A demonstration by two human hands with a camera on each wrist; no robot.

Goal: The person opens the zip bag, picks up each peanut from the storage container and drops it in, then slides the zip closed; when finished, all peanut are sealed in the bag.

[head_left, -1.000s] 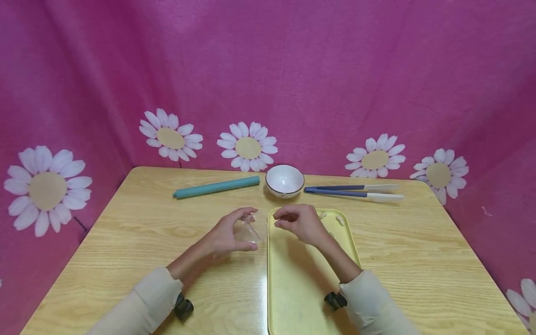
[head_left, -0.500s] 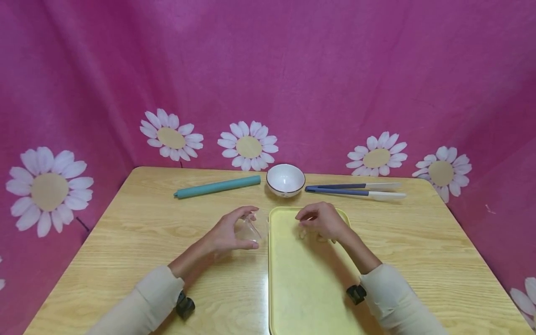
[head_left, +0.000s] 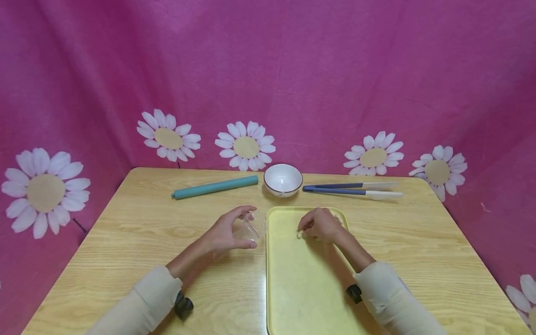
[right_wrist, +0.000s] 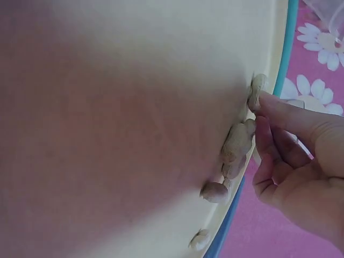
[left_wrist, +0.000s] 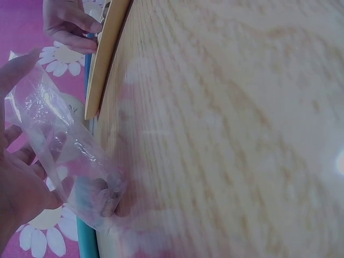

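Note:
My left hand (head_left: 224, 232) holds a clear plastic bag (left_wrist: 70, 142) with its mouth spread between thumb and fingers, left of the yellow tray (head_left: 289, 279). A few brownish lumps, likely peanuts (left_wrist: 103, 194), lie at the bottom of the bag. Over the tray's far part, my right hand (head_left: 323, 225) pinches an unshelled peanut (right_wrist: 258, 88) between thumb and fingertips. Several other peanuts (right_wrist: 236, 144) lie on the tray close by, seen in the right wrist view; in the head view the hand partly hides them.
Behind the tray stands a white bowl (head_left: 283, 180) with a dark rim. A teal stick-like roll (head_left: 215, 187) lies to its left, and blue-handled tongs (head_left: 347, 190) to its right. A pink curtain (head_left: 268, 83) with daisies rises behind the wooden table (head_left: 138, 223).
My right hand has moved right from the bag's mouth to the peanuts on the tray and now pinches one. The left hand and bag have stayed in place.

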